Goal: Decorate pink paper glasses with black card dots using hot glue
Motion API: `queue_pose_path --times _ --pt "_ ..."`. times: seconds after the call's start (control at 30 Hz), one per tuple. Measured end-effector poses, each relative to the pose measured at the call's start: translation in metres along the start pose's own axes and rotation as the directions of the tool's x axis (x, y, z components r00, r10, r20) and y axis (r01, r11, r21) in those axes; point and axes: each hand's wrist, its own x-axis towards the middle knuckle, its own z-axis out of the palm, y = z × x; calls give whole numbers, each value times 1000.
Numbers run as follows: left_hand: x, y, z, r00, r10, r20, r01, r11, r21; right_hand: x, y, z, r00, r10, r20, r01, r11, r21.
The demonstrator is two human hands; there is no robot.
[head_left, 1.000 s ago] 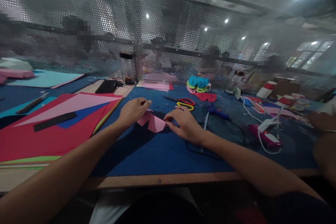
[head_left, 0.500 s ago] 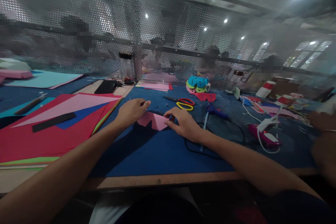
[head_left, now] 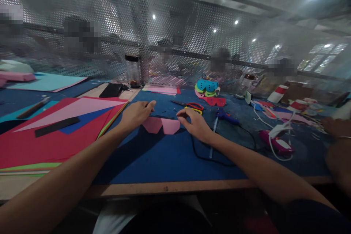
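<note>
Tabletop (head_left: 164,164), blue and wood-edged, fronts a grey perforated metal screen (head_left: 175,14); left hand (head_left: 136,115) and right hand (head_left: 196,125) curl narrowly by a pink paper cutout (head_left: 171,127), grip unclear.

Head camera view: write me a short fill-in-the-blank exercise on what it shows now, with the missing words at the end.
The paper cutout between the left hand and the right hand is coloured ____.
One handle loop of the scissors is red; the other is ____.
The black strip lies on coloured sheets to the person's ____.
The topmost cutout of the small pile near the mesh screen is ____.

Missing words: pink; yellow; left; blue
</note>
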Motion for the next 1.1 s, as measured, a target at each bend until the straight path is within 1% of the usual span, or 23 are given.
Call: queue_pose_path --times 0.1,0.17,0.27,0.3,0.37,0.43,0.5,0.53,0.57,0.63,0.7,0.8,0.83,0.9,0.93,1.0,1.1 --pt "1 2 -1 1000 24 -10 -24 1000 2 6 2 -9 997 18 -75 -16 1000 19" --pt "2 4 -2 998 66 -4 -66 998 -1 12 6 -20 989 22 -143 -21 1000 8" --pt "5 7 -5 987 151 49 -151 989 -4 22 15 -40 967 35 -252 -50 997 -53" --pt "7 8 -6 980 182 76 -182 983 -10 25 20 -48 962 39 -269 -64 994 -84" --pt "11 5 -7 961 243 132 -239 970 -42 28 30 -64 960 40 -278 -87 983 -161" --pt "15 -1 -8 941 291 171 -278 956 -98 29 41 -81 962 88 -259 -160 948 -275" --pt "17 -9 -7 930 322 179 -298 943 -150 25 52 -98 960 197 -200 -266 868 -419" --pt "16 -13 -7 928 331 172 -302 938 -172 21 56 -106 950 254 -183 -312 814 -489" --pt "15 -17 -7 931 328 161 -297 936 -191 16 60 -113 934 309 -178 -355 758 -547" --pt "9 -24 -7 941 295 165 -246 933 -262 5 65 -124 885 444 -140 -419 629 -655" --pt "0 -31 -7 946 271 179 -213 934 -288 -7 69 -130 825 556 -100 -430 504 -749" --pt "-12 -37 -9 937 307 165 -252 924 -287 -22 72 -133 728 677 -103 -425 329 -843" --pt "-15 -37 -9 932 322 166 -266 919 -290 -25 74 -134 704 703 -96 -410 293 -864" --pt "-19 -37 -9 923 345 171 -285 911 -298 -30 77 -133 654 753 -73 -384 248 -889" --pt "-20 -35 -9 924 345 164 -287 910 -300 -32 79 -133 642 764 -63 -374 240 -896" --pt "-21 -33 -8 914 372 161 -316 903 -292 -33 82 -130 630 775 -51 -360 233 -904" --pt "-22 -30 -5 894 426 137 -378 882 -281 -34 86 -127 633 772 -48 -351 231 -907"
